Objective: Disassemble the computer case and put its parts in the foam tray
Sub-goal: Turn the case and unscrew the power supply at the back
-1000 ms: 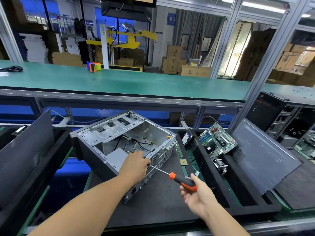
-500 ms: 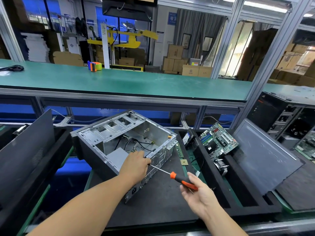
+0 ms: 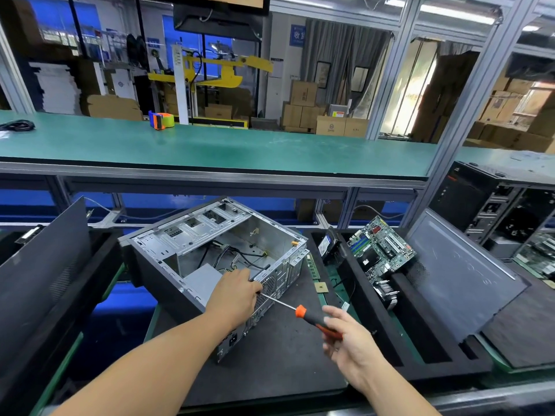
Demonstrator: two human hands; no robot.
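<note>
- Open computer case [image 3: 216, 259] lying on its side on the black mat [image 3: 285, 364], toward the mat's far left corner, open side up, rear panel facing the near right.
- Left hand [image 3: 232, 292] resting on the case's near top edge at the rear panel, fingers curled over that edge and gripping it.
- Right hand [image 3: 350, 340] above the mat's right half, fingers closed around the orange-and-black handle of a screwdriver [image 3: 297, 310]; metal shaft slanting up-left, tip at the rear panel just beside the left hand's fingers.
- Loose cables and a grey box visible inside the case.
- Foam tray [image 3: 369, 322] touching the mat's right edge, holding a motherboard [image 3: 381, 250] leaned in a far slot, a heatsink [image 3: 387, 292] just in front of it, and a grey side panel [image 3: 459, 277] propped tilted along the tray's right part.
- Small square chip [image 3: 321, 286] and a memory stick [image 3: 312, 265] near the mat's right edge.
- Tape dispenser [image 3: 160, 120] on the green shelf [image 3: 240, 151] beyond.
</note>
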